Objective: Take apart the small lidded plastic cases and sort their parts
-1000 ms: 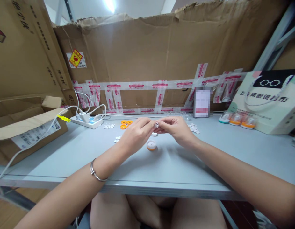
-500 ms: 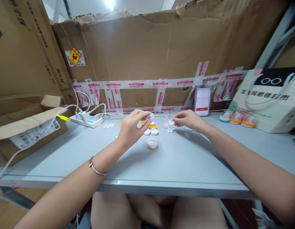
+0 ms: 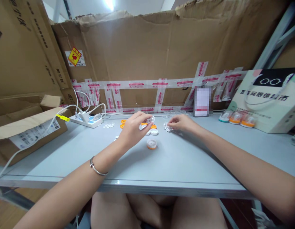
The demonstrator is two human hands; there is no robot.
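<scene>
My left hand (image 3: pixel 133 128) is raised a little over the grey table (image 3: pixel 176 162), fingers pinched on a small clear plastic piece (image 3: pixel 151 119). My right hand (image 3: pixel 183 122) rests on the table to its right, its fingertips closed on a cluster of clear plastic pieces (image 3: pixel 167 126). Between and below the hands lie a small orange-and-white cap (image 3: pixel 151 144), white caps (image 3: pixel 154 131) and orange rings (image 3: pixel 123 121). A bracelet sits on my left wrist.
A white power strip (image 3: pixel 86 120) with cables lies at the back left, beside an open cardboard box (image 3: pixel 28 127). Taped cardboard walls the back. A phone (image 3: pixel 202 101) leans there. Small lidded containers (image 3: pixel 235 117) and a white paper bag (image 3: pixel 269 101) stand at the right.
The hands, together a second ago on one small piece, have parted. The right hand went out to the clear pieces and now sits lower on them; the left hand keeps its piece.
</scene>
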